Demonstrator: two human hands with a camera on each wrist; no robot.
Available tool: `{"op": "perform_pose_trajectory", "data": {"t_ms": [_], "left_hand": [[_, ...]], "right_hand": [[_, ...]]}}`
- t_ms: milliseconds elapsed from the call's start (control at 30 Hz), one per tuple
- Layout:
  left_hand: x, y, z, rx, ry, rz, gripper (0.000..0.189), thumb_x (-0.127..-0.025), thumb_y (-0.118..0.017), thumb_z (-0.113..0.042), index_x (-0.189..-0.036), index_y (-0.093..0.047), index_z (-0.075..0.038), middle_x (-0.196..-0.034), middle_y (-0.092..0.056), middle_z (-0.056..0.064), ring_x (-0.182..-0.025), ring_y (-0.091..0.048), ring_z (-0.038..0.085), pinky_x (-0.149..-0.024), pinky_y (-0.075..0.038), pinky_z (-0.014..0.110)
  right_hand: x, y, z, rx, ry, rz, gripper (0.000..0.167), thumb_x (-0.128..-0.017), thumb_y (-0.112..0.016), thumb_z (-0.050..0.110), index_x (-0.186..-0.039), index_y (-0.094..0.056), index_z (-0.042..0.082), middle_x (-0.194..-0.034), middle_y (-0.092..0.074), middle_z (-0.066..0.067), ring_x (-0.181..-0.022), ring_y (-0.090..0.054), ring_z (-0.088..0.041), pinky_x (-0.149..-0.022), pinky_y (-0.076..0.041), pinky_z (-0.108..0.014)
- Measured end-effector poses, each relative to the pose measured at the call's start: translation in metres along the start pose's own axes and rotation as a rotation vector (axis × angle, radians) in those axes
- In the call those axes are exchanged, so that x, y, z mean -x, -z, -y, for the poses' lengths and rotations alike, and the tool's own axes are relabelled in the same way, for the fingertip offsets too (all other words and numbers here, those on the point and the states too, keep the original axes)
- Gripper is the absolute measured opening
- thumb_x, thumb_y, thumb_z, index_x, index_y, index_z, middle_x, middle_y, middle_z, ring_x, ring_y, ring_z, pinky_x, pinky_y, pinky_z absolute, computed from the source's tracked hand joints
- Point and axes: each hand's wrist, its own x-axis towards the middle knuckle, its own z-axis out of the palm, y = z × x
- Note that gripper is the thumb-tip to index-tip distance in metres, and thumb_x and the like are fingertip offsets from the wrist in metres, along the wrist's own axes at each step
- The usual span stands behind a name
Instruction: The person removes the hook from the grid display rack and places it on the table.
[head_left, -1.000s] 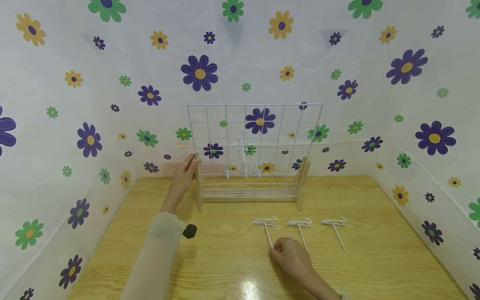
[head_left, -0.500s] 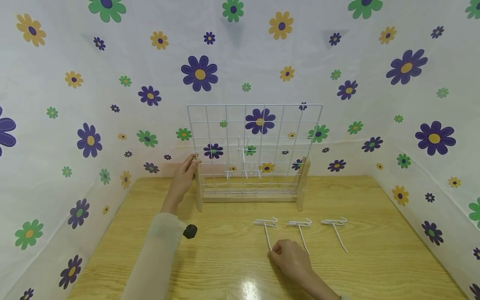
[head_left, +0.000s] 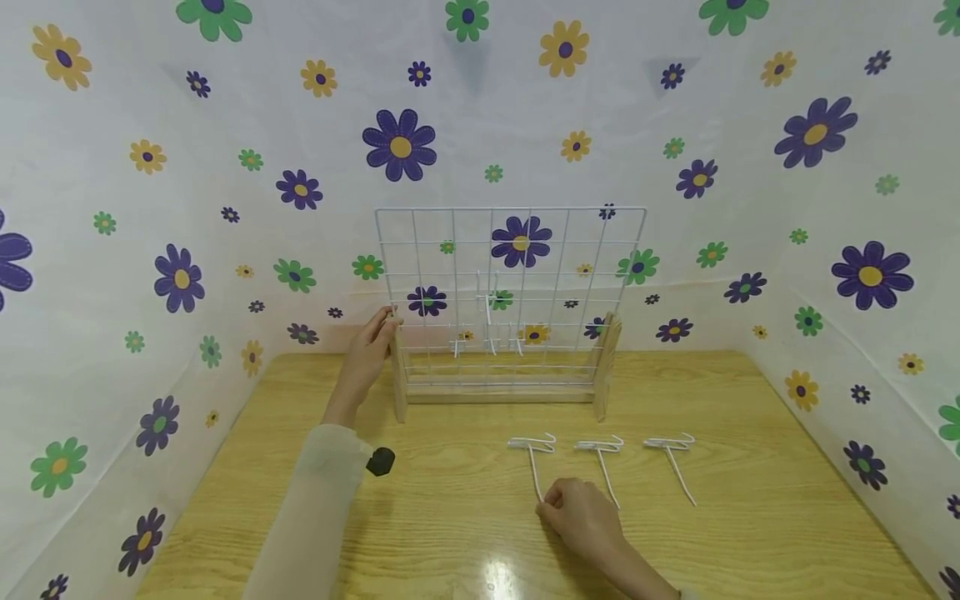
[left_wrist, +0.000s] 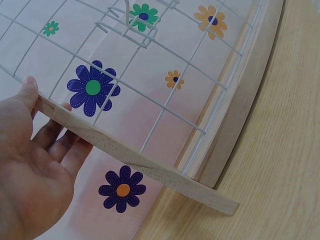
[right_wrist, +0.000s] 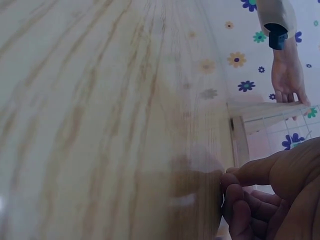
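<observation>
A white wire grid panel (head_left: 453, 242) stands upright in a wooden stand with a post at each side. My left hand (head_left: 363, 362) grips the upper end of the left wooden post (left_wrist: 125, 152), its thumb and fingers on opposite sides in the left wrist view. Three white wire hooks lie in a row on the table. My right hand (head_left: 585, 521) pinches the near end of the leftmost hook (head_left: 534, 473). Beside it are the middle hook (head_left: 608, 479) and the right hook (head_left: 681, 479). In the right wrist view, the curled fingers hide the hook's tip.
Several more white hooks hang on the grid, one higher hook (head_left: 487, 310) above a lower row. The wood-grain table (head_left: 450, 500) is enclosed by a flower-patterned cloth (head_left: 322, 133) at the back and both sides. A black piece (head_left: 381, 461) sits at my left cuff.
My right hand and the near end of the leftmost hook have shifted slightly left. The left hand keeps its hold on the post.
</observation>
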Motion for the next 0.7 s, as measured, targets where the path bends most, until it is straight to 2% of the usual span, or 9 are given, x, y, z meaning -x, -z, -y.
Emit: {"op": "perform_pose_trajectory", "data": {"t_ms": [200,467,700], "left_hand": [[-0.002,0.001,0.0,-0.021,-0.013,-0.014,0.06,-0.111,-0.041,-0.047,-0.164,-0.031,-0.022,-0.163,-0.038,0.012,-0.148,-0.037,0.037,-0.117,-0.039,0.049],[-0.003,0.001,0.005,0.006,-0.019,-0.007,0.058,-0.111,-0.042,-0.045,-0.164,-0.032,-0.022,-0.163,-0.039,0.011,-0.149,-0.036,0.036,-0.118,-0.039,0.049],[-0.001,0.0,0.004,0.002,-0.025,-0.007,0.057,-0.112,-0.042,-0.044,-0.164,-0.033,-0.023,-0.162,-0.041,0.011,-0.148,-0.037,0.035,-0.117,-0.039,0.049]], "right_hand": [[0.0,0.0,0.0,-0.008,0.008,-0.002,0.015,-0.086,-0.081,0.009,-0.076,-0.07,0.007,-0.057,-0.057,0.01,-0.044,-0.045,0.0,-0.037,-0.035,-0.013],[0.0,0.002,0.003,-0.004,-0.02,-0.002,0.014,-0.087,-0.079,0.012,-0.077,-0.069,0.009,-0.058,-0.056,0.01,-0.045,-0.045,-0.002,-0.037,-0.034,-0.014],[-0.007,0.008,0.01,-0.058,0.0,-0.057,0.009,-0.09,-0.076,0.009,-0.083,-0.072,0.006,-0.065,-0.064,0.007,-0.045,-0.047,-0.002,-0.038,-0.038,-0.015]]}}
